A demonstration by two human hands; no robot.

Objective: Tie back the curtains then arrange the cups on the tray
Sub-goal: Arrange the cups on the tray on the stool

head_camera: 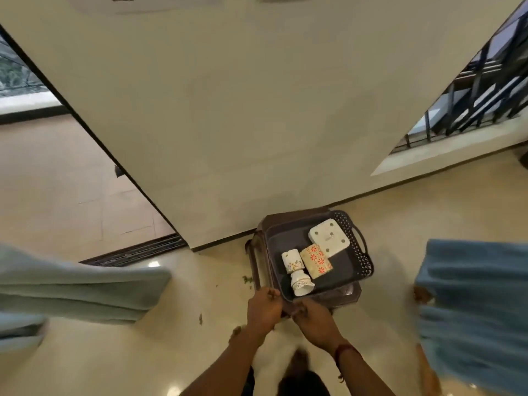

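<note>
Just beyond my fingers [273, 294] sits the tray [358, 277] on a stool [254, 252]; cups [298, 271] lie inside it, curtains [85, 290] hanging left and right of them.

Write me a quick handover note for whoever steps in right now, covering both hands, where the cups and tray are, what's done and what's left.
Left hand and right hand: both at the near edge of the dark tray, fingers curled; whether they grip it is unclear.
The tray sits on a brown stool by the wall.
On the tray: two white floral cups and a red-flowered cup, all lying on their sides, plus a white square box.
Blue curtains hang at both sides of the view; no tie-back is visible, so that step can't be confirmed.
Left: stand the cups up and arrange them on the tray.
</note>
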